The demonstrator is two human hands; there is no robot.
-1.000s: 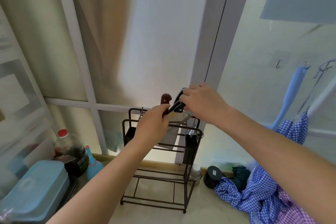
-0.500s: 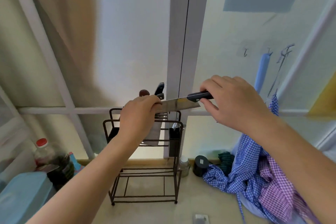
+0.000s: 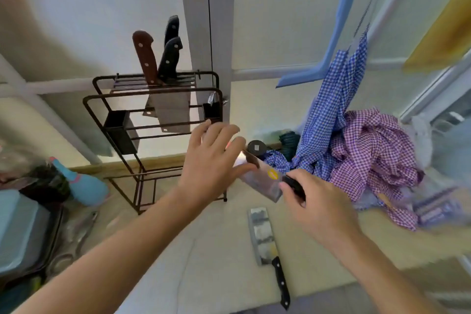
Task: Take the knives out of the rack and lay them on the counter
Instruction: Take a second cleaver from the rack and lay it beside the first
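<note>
A dark wire rack [image 3: 102, 115] stands on the beige counter [image 3: 209, 257] against the window. Three knife handles stick up from it: a brown one [image 3: 144, 57] and two black ones [image 3: 170, 57]; a cleaver blade hangs below them. My right hand [image 3: 316, 208] grips the black handle of a wide-bladed knife [image 3: 262, 180], held low over the counter right of the rack. My left hand [image 3: 212, 163] is spread, fingers apart, its thumb touching that blade's far end. Another black-handled cleaver [image 3: 265, 239] lies flat on the counter in front.
Blue and purple checked cloths [image 3: 356, 150] are piled at the right. A small black round container [image 3: 257, 148] sits behind the held knife. At left are a light blue bottle [image 3: 84, 185], a blue tub [image 3: 20, 229] and dark clutter.
My right hand pulled the wide knife out of the rack and carried it down and right to just above the counter. My left hand let go of the rack. The camera tilted downward.
</note>
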